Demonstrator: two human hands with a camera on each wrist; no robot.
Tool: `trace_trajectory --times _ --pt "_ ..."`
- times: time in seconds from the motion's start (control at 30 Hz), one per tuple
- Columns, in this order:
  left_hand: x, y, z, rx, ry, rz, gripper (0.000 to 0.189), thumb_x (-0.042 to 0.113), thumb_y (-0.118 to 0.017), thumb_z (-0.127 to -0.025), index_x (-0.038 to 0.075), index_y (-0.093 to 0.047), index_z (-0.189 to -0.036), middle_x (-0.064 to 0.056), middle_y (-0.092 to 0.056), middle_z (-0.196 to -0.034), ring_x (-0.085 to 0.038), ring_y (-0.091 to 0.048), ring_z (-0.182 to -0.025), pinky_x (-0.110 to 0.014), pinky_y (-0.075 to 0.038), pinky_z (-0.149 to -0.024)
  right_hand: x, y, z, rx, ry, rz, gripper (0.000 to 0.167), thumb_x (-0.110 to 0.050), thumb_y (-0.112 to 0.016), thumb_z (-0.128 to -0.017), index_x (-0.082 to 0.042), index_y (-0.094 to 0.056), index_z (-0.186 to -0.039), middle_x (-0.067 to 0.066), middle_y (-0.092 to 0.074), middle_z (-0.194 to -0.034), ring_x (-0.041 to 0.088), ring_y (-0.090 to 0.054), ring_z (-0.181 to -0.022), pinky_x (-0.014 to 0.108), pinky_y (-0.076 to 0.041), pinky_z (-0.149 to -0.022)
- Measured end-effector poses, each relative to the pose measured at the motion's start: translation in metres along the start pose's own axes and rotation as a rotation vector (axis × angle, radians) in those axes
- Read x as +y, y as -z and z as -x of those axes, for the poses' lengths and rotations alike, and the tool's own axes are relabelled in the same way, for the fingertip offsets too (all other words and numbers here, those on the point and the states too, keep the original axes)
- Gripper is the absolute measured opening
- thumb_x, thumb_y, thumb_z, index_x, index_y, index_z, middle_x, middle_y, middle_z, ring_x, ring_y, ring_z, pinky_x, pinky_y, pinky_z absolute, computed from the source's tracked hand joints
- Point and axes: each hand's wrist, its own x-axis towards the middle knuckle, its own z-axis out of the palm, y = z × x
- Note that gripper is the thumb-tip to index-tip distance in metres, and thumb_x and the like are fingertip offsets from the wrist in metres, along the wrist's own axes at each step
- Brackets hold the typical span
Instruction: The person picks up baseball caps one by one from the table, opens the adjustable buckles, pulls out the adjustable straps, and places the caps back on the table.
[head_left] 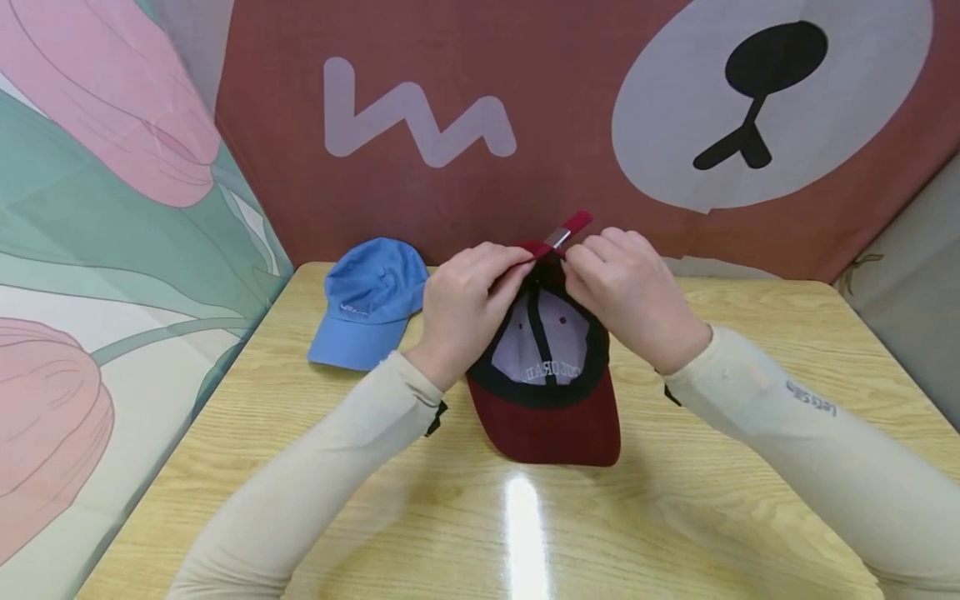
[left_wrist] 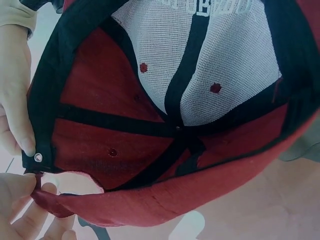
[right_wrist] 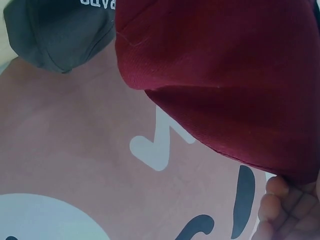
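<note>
A dark red baseball cap (head_left: 551, 429) is held up by its back edge, its inside towards me and its brim pointing down at the table. My left hand (head_left: 468, 292) pinches the back edge on the left. On the right, my right hand (head_left: 622, 292) grips the same back edge, with its curled fingers also at the lower right of the right wrist view. Between the hands a metal buckle (head_left: 558, 238) sits on the strap, and the red strap end (head_left: 578, 222) sticks up beyond it. The left wrist view shows the cap's black inner band (left_wrist: 47, 107) and a small metal eyelet (left_wrist: 38, 157).
A blue baseball cap (head_left: 360, 337) lies at the back left of the wooden table (head_left: 420, 517), close to my left hand. Behind the table hangs a brown printed cloth (head_left: 555, 108); a flowered cloth (head_left: 150, 275) hangs on the left.
</note>
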Motion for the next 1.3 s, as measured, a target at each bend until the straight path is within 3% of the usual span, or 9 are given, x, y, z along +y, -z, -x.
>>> trace_trajectory --times 0.8,1.3 --pt "0.0013 0.0047 -0.0006 -0.015 0.014 0.018 0.015 0.015 -0.069 -0.092 0.006 -0.075 -0.102 -0.006 -0.072 -0.095 -0.017 -0.066 -0.082 -0.027 -0.054 -0.078 0.0021 0.0016 0.0010 -0.010 -0.018 0.023 0.017 0.006 -0.068 -0.082 0.002 -0.054 -0.076 0.015 -0.054 -0.065 0.029 -0.046 -0.059 0.034 -0.035 -0.052" --pt "0.0021 0.0034 -0.0008 0.019 -0.015 0.029 0.012 0.012 -0.071 -0.089 0.006 -0.075 -0.099 -0.005 -0.072 -0.093 -0.017 -0.066 -0.082 -0.028 -0.054 -0.076 0.0032 0.0051 0.0021 -0.001 -0.019 0.033 0.016 0.006 -0.067 -0.082 0.002 -0.053 -0.075 0.015 -0.053 -0.065 0.028 -0.044 -0.057 0.033 -0.032 -0.051"
